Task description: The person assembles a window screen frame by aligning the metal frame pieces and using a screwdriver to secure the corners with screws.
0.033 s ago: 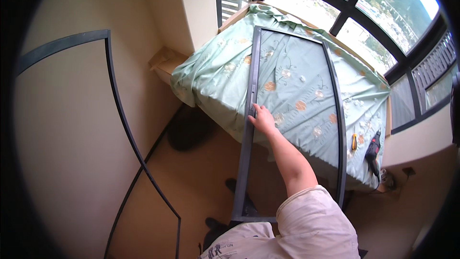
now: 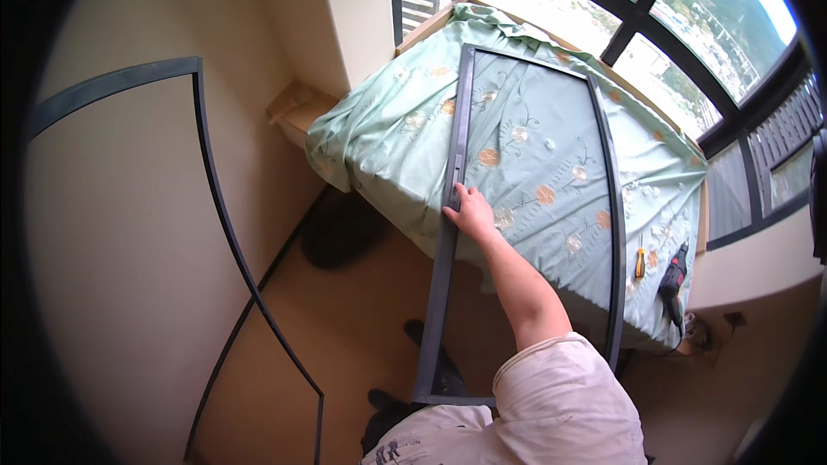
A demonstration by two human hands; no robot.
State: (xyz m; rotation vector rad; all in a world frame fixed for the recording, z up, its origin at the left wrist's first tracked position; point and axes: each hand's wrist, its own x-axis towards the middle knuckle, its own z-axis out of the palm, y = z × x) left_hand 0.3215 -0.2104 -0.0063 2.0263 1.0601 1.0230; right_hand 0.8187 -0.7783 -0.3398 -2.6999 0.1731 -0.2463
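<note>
A dark-framed window screen (image 2: 614, 232) with fine see-through mesh lies partly over a pale green, flower-embroidered cloth (image 2: 388, 120). Its near end reaches back to my body. My right hand (image 2: 472, 212) is closed on the screen's left rail, about midway along, just nearer than a small recessed pull in the rail. The thumb lies at the rail's outer edge and the fingers bend over its top; their undersides are hidden. My left hand is out of view.
A second dark frame (image 2: 226, 207) leans by the left wall. On the cloth's right side lie a yellow-handled screwdriver (image 2: 640, 263) and a black-and-red power drill (image 2: 672, 282). Large windows (image 2: 633, 26) stand behind. A dark round object (image 2: 338, 232) sits on the floor below the cloth.
The view has shifted slightly. My right hand keeps its place on the left rail, and the screen rests much as before.
</note>
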